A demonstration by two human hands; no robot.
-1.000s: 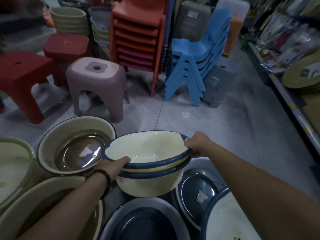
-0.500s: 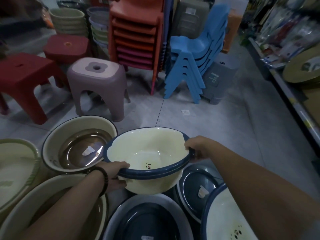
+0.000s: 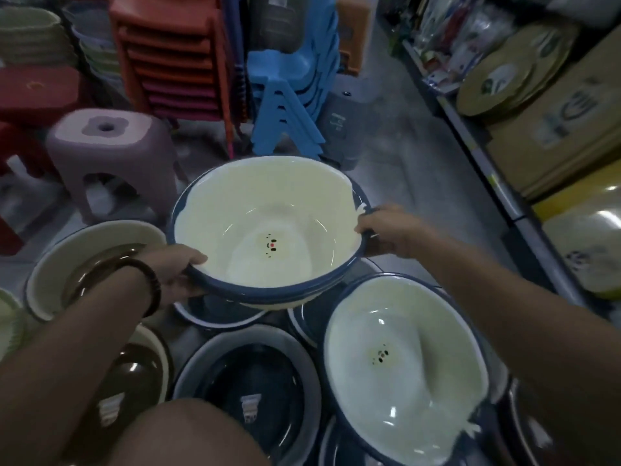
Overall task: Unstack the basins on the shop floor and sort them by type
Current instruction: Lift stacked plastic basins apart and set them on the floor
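I hold a cream basin with a dark blue rim [image 3: 268, 227] in the air by both sides, with at least one more rim nested beneath it. My left hand [image 3: 174, 274] grips the near-left rim and my right hand [image 3: 386, 230] grips the right rim. Below and to the right lies a second cream basin with a blue rim [image 3: 403, 368]. A dark blue basin [image 3: 248, 388] sits on the floor right under me. At the left are a cream basin with a brown inside [image 3: 94, 264] and a brown basin [image 3: 131, 391].
A mauve stool [image 3: 111, 153] stands just beyond the basins, with red stools [image 3: 33, 92] to its left. Stacked orange chairs [image 3: 171, 55] and blue chairs [image 3: 289, 95] rise behind. A shelf with cartons and round trays [image 3: 517, 68] runs along the right. My knee [image 3: 188, 435] shows at the bottom.
The held cream basin has risen and swung right, tilting its inside toward me. The view shifted right, bringing the second cream basin and the shelf further into sight.
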